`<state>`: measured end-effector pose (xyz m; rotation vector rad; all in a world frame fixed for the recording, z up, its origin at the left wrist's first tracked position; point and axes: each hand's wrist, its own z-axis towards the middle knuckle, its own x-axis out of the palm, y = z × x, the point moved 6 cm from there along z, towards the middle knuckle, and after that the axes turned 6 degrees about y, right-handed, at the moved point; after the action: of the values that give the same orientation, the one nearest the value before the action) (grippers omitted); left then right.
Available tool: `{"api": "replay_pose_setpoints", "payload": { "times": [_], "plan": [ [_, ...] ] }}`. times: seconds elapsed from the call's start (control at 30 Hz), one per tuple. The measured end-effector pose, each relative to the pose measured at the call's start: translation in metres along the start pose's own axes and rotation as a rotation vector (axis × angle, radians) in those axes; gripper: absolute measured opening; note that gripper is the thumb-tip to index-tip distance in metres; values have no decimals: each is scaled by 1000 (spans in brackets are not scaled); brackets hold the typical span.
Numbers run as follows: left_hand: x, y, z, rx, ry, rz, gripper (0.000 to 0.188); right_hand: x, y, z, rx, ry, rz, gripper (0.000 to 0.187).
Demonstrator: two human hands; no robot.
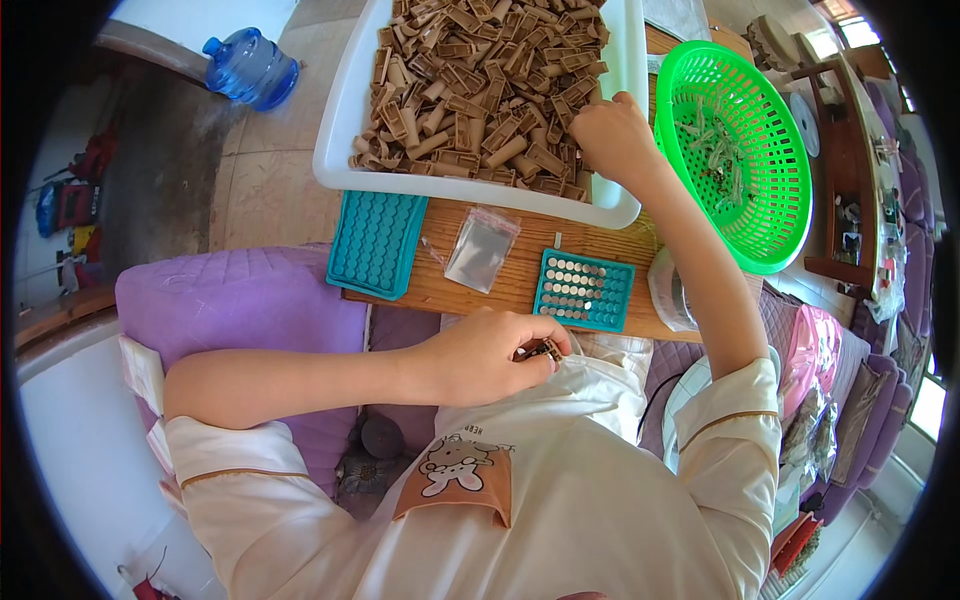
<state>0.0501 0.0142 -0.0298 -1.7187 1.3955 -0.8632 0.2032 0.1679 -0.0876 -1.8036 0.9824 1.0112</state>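
Note:
My left hand (480, 355) is held low over my lap, thumb and fingers closed on a small brown-and-black piece (541, 350) that is partly covered by the fingers. My right hand (612, 138) reaches into the right side of a large white plastic tub (345, 120). Its fingers are curled down at the heap of brown plastic shells (480, 90), and their tips are hidden. Between the hands, a small teal tray (622, 290) stands on the wooden table, with rows of round silver discs (575, 283) in its wells.
A stack of teal trays (375, 245) and a clear plastic bag (483, 250) lie on the wooden table (430, 285). Right of the tub is a green basket (790, 190) with small clear pieces. A purple padded seat (230, 310) is at left, a blue water jug (250, 68) farther off.

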Motion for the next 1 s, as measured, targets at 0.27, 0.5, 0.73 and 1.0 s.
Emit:
{"api": "replay_pose_setpoints", "payload": {
  "times": [0.27, 0.5, 0.73, 1.0],
  "plan": [
    [-5, 0, -1, 104, -103, -57, 23, -7, 4, 8, 31, 69, 135, 6],
    [-7, 2, 0, 92, -109, -78, 23, 3, 12, 8, 37, 115, 167, 10],
    [-6, 2, 2, 6, -15, -74, 22, -22, 9, -20, 14, -241, 287, 6],
    [-9, -6, -4, 66, -143, -412, 27, -69, 8, -115, -55, -521, 1144, 5]
  ]
}}
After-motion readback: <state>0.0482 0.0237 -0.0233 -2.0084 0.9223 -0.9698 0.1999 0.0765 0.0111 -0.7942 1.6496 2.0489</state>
